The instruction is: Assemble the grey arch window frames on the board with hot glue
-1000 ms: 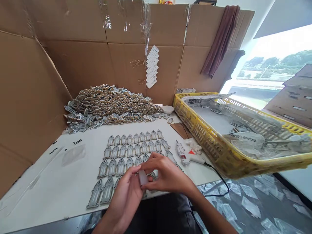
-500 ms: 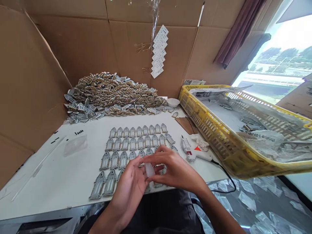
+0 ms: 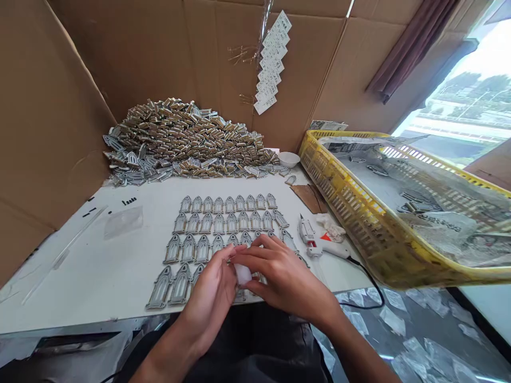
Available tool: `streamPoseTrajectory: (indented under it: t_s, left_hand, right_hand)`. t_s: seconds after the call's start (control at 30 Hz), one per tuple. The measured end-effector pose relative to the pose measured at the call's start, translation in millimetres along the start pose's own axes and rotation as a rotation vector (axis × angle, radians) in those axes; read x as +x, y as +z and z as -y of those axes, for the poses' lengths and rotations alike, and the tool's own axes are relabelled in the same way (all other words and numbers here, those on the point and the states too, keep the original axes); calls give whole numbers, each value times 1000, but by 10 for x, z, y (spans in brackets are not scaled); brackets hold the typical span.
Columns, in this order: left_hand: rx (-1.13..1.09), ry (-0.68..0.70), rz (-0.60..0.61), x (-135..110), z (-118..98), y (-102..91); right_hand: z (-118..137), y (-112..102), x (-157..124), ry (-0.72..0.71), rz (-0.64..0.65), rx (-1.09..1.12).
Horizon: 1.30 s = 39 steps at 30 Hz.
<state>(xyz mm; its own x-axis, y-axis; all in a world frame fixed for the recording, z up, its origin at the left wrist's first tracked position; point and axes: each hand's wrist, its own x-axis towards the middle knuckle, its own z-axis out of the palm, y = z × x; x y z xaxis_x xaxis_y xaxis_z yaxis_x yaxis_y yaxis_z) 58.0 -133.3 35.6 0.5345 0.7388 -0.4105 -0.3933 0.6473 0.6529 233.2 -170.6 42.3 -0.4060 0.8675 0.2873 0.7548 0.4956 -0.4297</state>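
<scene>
Both hands meet over the front edge of the table around a small translucent white piece (image 3: pixel 242 274), whose kind I cannot make out. My left hand (image 3: pixel 213 292) is cupped along its left side, palm turned inward. From the right, my right hand (image 3: pixel 281 271) curls over it, with thumb below and fingers above. The fingertips of both hands partly hide one another. Behind and beside them, grey arched window-shaped metal pieces (image 3: pixel 203 248) lie in rows on the white table (image 3: pixel 99 266). My hands cover part of the nearer rows.
A big heap of similar pieces (image 3: pixel 183 141) leans against the cardboard wall (image 3: pixel 139 48). To the right lie a glue gun (image 3: pixel 309 236) with its cord and a yellow crate (image 3: pixel 359 213). A white bowl (image 3: pixel 288 159) stands behind. A clear bag (image 3: pixel 123 222) lies left.
The view has tilted slightly down and turned left. My right fingers have closed further over the white piece, and less of it shows between the hands.
</scene>
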Motion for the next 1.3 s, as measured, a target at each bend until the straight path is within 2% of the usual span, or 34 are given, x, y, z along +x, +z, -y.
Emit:
streamPoseTrajectory:
  t_s: [0.17,0.27,0.47,0.53,0.7,0.9,1.1,1.3]
  left_hand:
    - [-38,0,95,-12,-41,40]
    - [-33,6,88,-5,-50,16]
    - [92,89,130,-26,-64,-63]
    - [164,109,175,-52,-86,-62]
    - [347,188,257,-92,-158,-55]
    - [513,196,248,-71,-163,-124]
    - [497,179,245,-91,-112,-99]
    - [490,263,198,-148,-81,-26]
  right_hand:
    - [-80,-1,-19,-18,-61,82]
    - [-127,-32,-20,-46,-129,134]
    - [-162,-99,-10,-142,-414,161]
    - [-160,-105,-12,-166,-466,154]
    - [-128,-112,-21,-187,-437,159]
    - [-56,-170,-60,-189,-366,186]
    - [-12,-232,-125,-163,-311,212]
    - [-17,-216,-126,-167,-348,226]
